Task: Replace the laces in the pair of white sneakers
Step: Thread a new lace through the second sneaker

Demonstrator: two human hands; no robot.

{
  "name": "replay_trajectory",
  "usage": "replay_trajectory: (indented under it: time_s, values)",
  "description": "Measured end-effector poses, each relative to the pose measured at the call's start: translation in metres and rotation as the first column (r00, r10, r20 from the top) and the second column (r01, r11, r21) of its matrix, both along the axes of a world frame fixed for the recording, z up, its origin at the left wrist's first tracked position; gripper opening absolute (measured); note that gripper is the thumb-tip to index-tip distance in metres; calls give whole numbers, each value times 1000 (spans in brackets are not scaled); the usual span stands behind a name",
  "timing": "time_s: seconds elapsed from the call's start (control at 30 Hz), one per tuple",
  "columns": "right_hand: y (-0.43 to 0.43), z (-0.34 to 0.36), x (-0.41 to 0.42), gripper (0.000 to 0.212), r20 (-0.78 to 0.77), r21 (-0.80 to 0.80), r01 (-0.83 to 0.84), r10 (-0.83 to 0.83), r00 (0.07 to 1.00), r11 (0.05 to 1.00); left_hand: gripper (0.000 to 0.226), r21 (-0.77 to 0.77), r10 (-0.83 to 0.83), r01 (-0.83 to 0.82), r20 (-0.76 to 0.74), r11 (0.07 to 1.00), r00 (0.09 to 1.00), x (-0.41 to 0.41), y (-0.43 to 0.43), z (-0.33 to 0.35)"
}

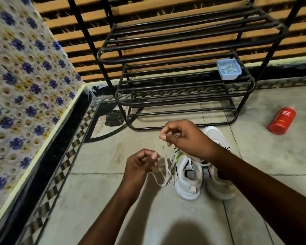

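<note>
On tiled floor (pixel 99 156) | left hand (pixel 140 163) and right hand (pixel 182 137) pinch thin white lace (pixel 163 175)

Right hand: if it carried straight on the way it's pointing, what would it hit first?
Probably the lower left corner of the black metal rack; the right hand points up-left toward it over the floor, though depth is hard to judge.

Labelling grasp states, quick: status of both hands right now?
Left hand: fingers curled, pinching the white lace.
Right hand: fingers curled, also pinching the white lace, higher up.
</note>
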State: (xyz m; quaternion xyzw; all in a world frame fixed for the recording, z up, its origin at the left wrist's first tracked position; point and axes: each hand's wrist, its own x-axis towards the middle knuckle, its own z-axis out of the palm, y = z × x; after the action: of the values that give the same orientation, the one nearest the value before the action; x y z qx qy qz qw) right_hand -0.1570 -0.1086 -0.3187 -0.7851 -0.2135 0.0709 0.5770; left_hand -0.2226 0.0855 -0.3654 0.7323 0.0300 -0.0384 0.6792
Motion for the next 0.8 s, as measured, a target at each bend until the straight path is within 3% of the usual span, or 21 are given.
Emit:
replay_trajectory:
  time_s: [0.07, 0.17, 0.27, 0.4, 0.43, 0.5, 0.57, 0.6, 0.63, 0.67, 0.73, 0.8]
  values:
    - [-3, 0, -3, 8, -9, -28, -39, 39, 999, 999, 20, 32, -39, 38, 27, 999, 999, 0, 2, -2]
    - [2, 2, -7, 8, -7, -15, -90, 90, 996, 996, 41, -51, -121, 122, 34, 991, 992, 1, 0, -1]
    - [6, 4, -5, 6, 9, 32, -39, 39, 999, 999, 19, -122, -103, 107, 38, 987, 994, 0, -1, -1]
    - [-1, 7, 3, 7, 35, 35, 38, -39, 999, 999, 6, -84, 120, -121, -22, 989, 993, 5, 19, -19]
    - [-3, 7, 5, 8, 45, 19, 58, -59, 997, 998, 10, 9, 188, -187, -54, 982, 981, 7, 28, -26]
    - [-4, 7, 6, 10, 52, -11, 88, -87, 995, 996, 15, 368, 257, -197, -123, 909, 958, 12, 47, -40]
    - [-1, 7, 4, 10, 50, -41, 76, -74, 996, 996, 8, 701, 243, -10, -234, 713, 941, 13, 56, -40]
    - [1, 8, 2, 10, 62, -60, 60, -56, 996, 996, 7, 773, 238, 34, -236, 633, 942, 16, 55, -34]
    - [3, 9, 1, 10, 76, -83, 41, -35, 996, 996, 10, 773, 219, 21, -205, 635, 954, 20, 51, -27]
    - [6, 9, 0, 9, 91, -104, 23, -14, 996, 994, 21, 691, 154, 3, -165, 723, 974, 23, 46, -21]
    - [9, 15, 1, 8, 124, -125, 14, 2, 992, 992, 43, 225, -102, 124, -107, 966, 989, 31, 30, -4]
    - [9, 21, 2, 8, 132, -111, 14, 1, 991, 994, 41, -167, -228, 220, -30, 961, 973, 33, 16, 5]
